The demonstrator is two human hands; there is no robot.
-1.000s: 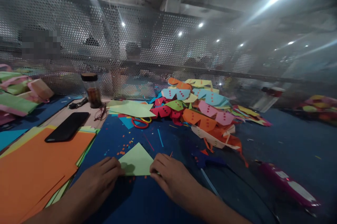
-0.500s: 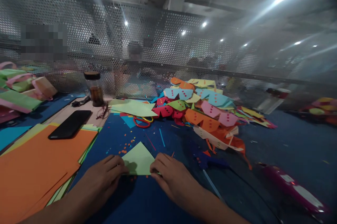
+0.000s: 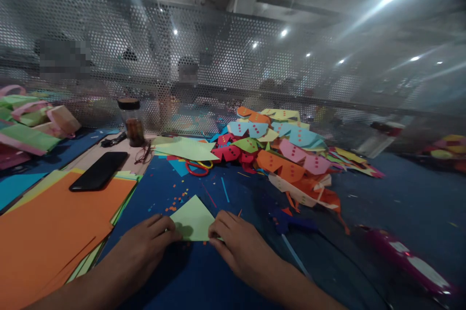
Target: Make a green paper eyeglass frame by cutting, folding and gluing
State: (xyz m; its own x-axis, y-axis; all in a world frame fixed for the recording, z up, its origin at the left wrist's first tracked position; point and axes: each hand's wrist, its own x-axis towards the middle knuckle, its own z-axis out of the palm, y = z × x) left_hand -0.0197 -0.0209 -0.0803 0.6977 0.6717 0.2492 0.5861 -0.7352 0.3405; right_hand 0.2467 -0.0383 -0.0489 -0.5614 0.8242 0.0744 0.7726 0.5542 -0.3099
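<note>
A pale green sheet of paper [image 3: 195, 217], folded into a triangle with its tip pointing away from me, lies on the blue table. My left hand [image 3: 155, 239] grips its left corner, fingers curled and pressed together. At the right corner, my right hand [image 3: 233, 239] pinches the paper between thumb and fingers. Both outer corners are hidden under my fingers. Just beyond the triangle are small orange paper scraps [image 3: 178, 201] and a thin blue strip [image 3: 225, 189].
Left: orange paper sheets [image 3: 54, 232], a black phone [image 3: 99, 171], a lidded jar [image 3: 134, 128]. Ahead: red-handled scissors [image 3: 196, 169] and a heap of colourful cut-paper shapes [image 3: 284, 154]. Right: a blue glue gun [image 3: 291, 222] with a cord and a magenta device [image 3: 407, 261]. A perforated metal screen [image 3: 218, 57] stands behind.
My left hand has slid slightly to the right along the paper's bottom edge. The right hand keeps its pinch, and the view has shifted very little.
</note>
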